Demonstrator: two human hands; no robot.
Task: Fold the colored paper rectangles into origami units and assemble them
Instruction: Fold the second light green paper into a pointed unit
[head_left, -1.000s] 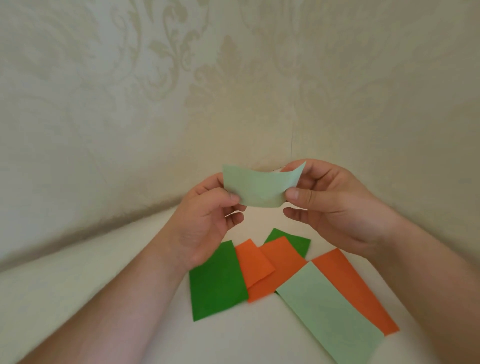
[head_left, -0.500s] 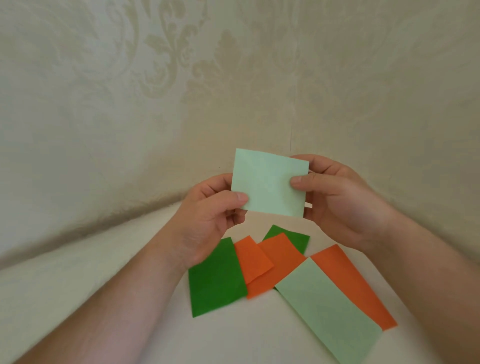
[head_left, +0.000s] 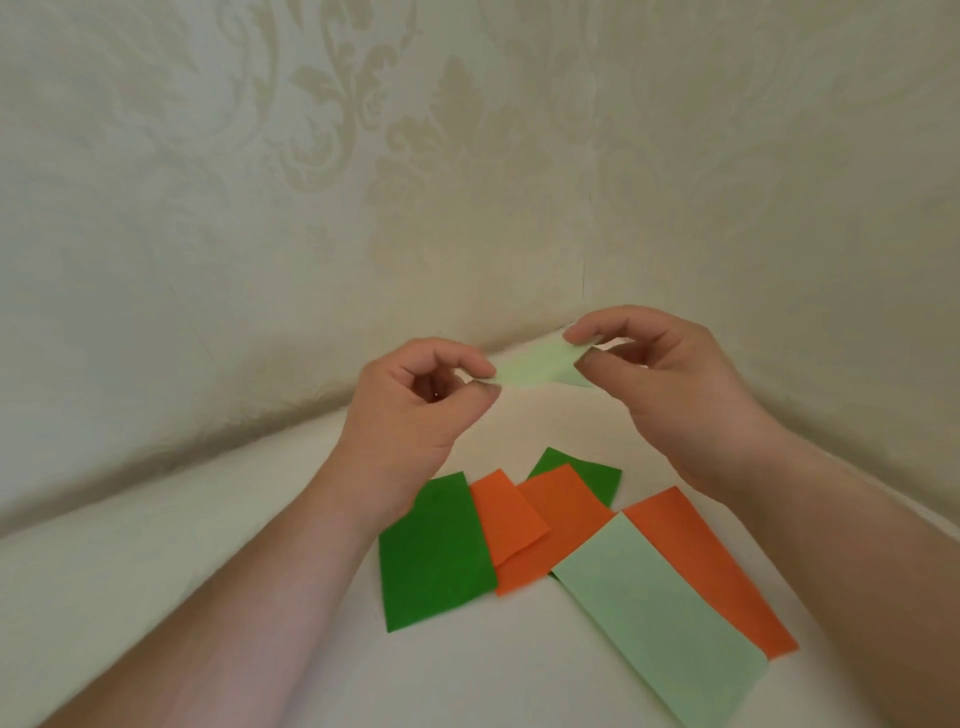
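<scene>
A light green paper (head_left: 540, 368) hangs in the air between my hands, tilted nearly edge-on to me. My left hand (head_left: 415, 410) pinches its left end, my right hand (head_left: 660, 384) pinches its right end. Below on the white surface lie a dark green rectangle (head_left: 431, 551), two overlapping orange rectangles (head_left: 511, 512), a second dark green rectangle (head_left: 592, 475) partly hidden under them, a long light green rectangle (head_left: 654, 618) and a long orange rectangle (head_left: 711, 566) beneath its right side.
The white surface (head_left: 182, 597) meets a cream patterned wall (head_left: 363, 182) just behind my hands, forming a corner.
The held light green paper faced me half a second ago; now it has tipped flat and low, and my hands have spread apart to its two ends.
</scene>
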